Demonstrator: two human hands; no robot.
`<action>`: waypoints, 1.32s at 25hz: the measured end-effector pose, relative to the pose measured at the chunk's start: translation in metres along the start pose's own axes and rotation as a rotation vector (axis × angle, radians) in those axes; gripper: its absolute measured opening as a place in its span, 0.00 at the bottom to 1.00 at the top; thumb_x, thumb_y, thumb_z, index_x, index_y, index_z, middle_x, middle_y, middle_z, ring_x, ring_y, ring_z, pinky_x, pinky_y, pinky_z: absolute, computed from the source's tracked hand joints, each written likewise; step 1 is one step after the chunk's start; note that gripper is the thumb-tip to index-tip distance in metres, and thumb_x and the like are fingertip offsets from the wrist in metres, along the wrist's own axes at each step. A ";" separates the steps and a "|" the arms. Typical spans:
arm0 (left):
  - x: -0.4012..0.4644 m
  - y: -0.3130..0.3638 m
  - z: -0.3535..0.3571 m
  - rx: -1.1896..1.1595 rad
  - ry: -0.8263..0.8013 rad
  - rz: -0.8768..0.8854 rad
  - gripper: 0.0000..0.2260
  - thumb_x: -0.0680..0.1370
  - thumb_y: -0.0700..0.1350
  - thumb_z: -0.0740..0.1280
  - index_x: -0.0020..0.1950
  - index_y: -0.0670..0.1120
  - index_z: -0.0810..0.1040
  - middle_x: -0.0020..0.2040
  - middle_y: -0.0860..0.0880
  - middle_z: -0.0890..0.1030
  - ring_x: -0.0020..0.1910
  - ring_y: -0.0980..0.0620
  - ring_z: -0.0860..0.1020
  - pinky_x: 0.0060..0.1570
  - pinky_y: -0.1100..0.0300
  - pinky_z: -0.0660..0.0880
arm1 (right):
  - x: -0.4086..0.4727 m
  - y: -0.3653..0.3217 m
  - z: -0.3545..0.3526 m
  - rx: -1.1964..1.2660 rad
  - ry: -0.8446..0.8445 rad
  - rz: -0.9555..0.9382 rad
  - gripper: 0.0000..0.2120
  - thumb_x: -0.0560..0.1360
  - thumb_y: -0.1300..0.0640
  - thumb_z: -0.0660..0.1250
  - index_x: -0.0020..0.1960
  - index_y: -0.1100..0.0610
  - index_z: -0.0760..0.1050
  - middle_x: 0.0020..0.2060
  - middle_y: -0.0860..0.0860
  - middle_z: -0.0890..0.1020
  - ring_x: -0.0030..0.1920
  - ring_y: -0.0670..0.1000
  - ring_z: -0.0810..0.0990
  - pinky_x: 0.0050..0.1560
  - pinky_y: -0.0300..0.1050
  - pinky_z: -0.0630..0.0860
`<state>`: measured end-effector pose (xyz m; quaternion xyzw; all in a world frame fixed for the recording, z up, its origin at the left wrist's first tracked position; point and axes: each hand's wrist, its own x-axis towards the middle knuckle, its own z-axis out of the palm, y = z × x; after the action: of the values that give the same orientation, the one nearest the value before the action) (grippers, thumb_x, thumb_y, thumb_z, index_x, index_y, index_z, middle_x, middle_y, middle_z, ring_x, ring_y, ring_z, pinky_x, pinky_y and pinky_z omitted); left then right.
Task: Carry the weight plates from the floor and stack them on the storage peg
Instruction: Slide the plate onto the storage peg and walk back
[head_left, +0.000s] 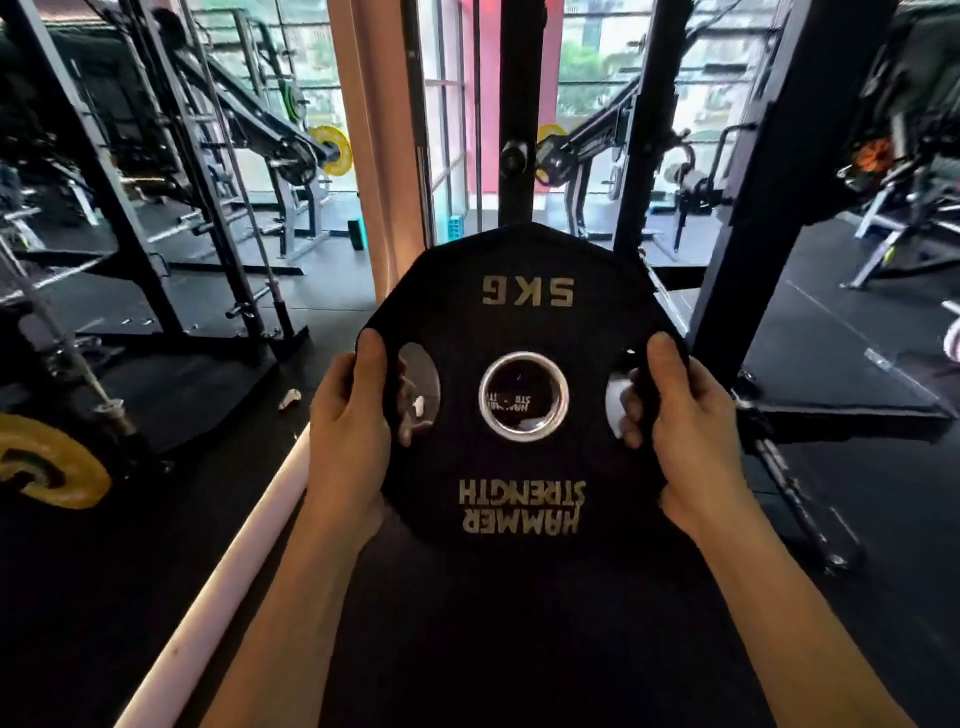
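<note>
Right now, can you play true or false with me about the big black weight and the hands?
1. Both hands hold the black plate. True: the left hand and the right hand grip its side openings.
2. The plate says 20KG. False: it says 5KG.
3. The writing looks upside down. True.
4. The plate is lying on the floor. False: it is held up in the air.
5. A yellow plate sits at the far left. True.

Black rubber floor (857, 364) – dark steel racks (130, 249) either side, daylight through tall windows (597, 67), a pink pillar (363, 156) between.
</note>
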<state>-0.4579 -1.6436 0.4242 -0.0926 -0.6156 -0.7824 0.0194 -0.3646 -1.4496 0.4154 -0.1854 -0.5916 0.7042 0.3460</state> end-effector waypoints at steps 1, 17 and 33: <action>0.021 -0.002 0.009 -0.010 -0.006 0.015 0.16 0.80 0.57 0.60 0.45 0.45 0.75 0.30 0.52 0.74 0.26 0.55 0.70 0.28 0.62 0.68 | 0.021 -0.001 0.005 0.010 0.001 -0.018 0.19 0.77 0.42 0.64 0.46 0.59 0.72 0.27 0.49 0.73 0.25 0.48 0.69 0.27 0.39 0.70; 0.307 0.014 0.137 -0.095 -0.100 0.246 0.20 0.80 0.59 0.60 0.49 0.42 0.75 0.29 0.50 0.73 0.23 0.54 0.68 0.26 0.62 0.66 | 0.300 -0.044 0.094 0.022 -0.004 -0.260 0.18 0.78 0.43 0.64 0.43 0.58 0.69 0.26 0.49 0.72 0.25 0.48 0.68 0.27 0.39 0.69; 0.465 -0.049 0.203 -0.028 -0.173 0.224 0.16 0.82 0.57 0.58 0.43 0.47 0.72 0.29 0.48 0.70 0.23 0.56 0.67 0.23 0.64 0.65 | 0.465 0.011 0.132 -0.109 0.066 -0.219 0.22 0.77 0.37 0.62 0.44 0.58 0.70 0.27 0.51 0.73 0.25 0.48 0.70 0.26 0.39 0.71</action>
<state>-0.8969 -1.3969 0.5012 -0.2283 -0.5899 -0.7728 0.0521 -0.7777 -1.2146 0.5047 -0.1615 -0.6338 0.6227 0.4296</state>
